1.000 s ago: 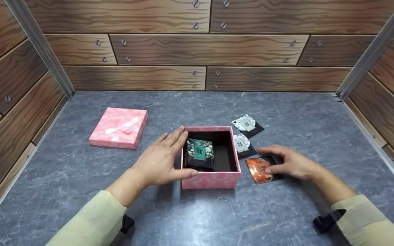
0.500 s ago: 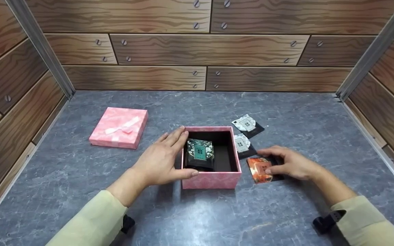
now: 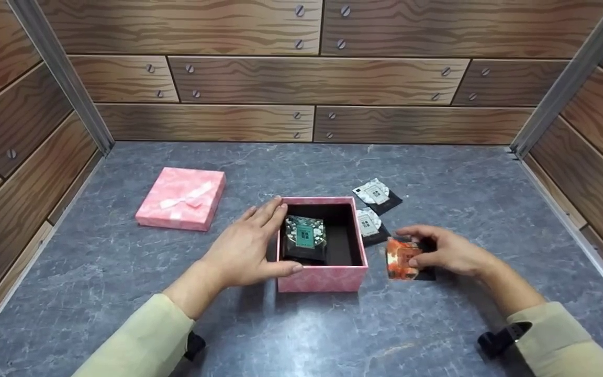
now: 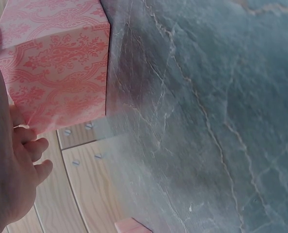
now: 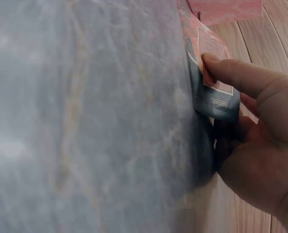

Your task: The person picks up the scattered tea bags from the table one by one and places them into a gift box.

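An uncovered pink gift box (image 3: pixel 322 280) with a dark inside stands mid-table. At its left lies a black-and-green tea sachet (image 3: pixel 305 235). My left hand (image 3: pixel 241 248) rests along the box's left side, thumb extended across the front rim and fairly straight fingers at the rear left corner. Right of the box, my right hand (image 3: pixel 450 251) pinches an orange-and-black tea sachet (image 3: pixel 401 259), thumb on its printed face and fingers behind. In the right wrist view this sachet (image 5: pixel 216 92) stands tilted up from the tabletop.
Two white-and-black sachets lie beyond the right hand: the nearer sachet (image 3: pixel 369 225) is close against the box's right side, the farther sachet (image 3: pixel 377 193) behind it. The pink lid (image 3: pixel 181 199) with a bow lies back left. Wood-patterned walls (image 3: pixel 312 78) enclose the grey marbled table (image 3: pixel 301 340).
The orange sachet has turned and shifted slightly right in my right hand's fingers. My left hand and the box keep their places; the head view has tilted slightly.
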Action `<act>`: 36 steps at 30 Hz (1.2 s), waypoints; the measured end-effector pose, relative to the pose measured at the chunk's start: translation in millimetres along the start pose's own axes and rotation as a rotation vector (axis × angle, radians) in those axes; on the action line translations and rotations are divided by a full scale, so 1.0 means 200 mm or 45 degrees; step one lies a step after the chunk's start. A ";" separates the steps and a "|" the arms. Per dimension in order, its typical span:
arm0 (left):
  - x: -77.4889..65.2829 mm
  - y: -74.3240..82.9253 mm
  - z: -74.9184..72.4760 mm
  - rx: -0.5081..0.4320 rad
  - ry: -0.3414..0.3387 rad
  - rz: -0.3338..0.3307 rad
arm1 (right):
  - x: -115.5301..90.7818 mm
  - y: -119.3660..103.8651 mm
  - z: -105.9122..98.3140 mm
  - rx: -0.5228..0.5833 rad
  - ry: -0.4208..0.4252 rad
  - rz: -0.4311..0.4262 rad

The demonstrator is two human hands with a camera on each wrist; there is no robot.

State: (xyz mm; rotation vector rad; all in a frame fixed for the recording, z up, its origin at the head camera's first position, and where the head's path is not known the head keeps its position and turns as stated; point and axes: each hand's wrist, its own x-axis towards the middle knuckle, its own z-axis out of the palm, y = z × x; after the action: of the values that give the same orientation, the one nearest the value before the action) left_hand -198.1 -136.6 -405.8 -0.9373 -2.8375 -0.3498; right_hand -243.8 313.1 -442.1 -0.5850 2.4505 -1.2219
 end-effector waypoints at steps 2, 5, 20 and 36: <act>0.00 0.00 0.00 -0.003 0.001 0.000 | 0.00 0.00 -0.01 0.033 -0.004 0.004; 0.00 0.00 0.00 -0.005 0.006 0.003 | 0.00 0.00 -0.01 0.060 -0.004 0.018; 0.00 0.00 -0.01 -0.015 0.006 0.002 | -0.01 -0.10 -0.08 0.255 0.082 -0.013; 0.00 0.00 0.00 -0.016 0.003 -0.003 | 0.04 -0.50 -0.01 0.228 0.439 -0.158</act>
State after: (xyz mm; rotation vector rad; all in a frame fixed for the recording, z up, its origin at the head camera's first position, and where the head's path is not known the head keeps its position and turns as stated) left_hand -197.3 -137.0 -405.2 -0.9352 -2.8377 -0.3691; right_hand -231.5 255.6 -359.7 -0.5183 2.5673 -1.6957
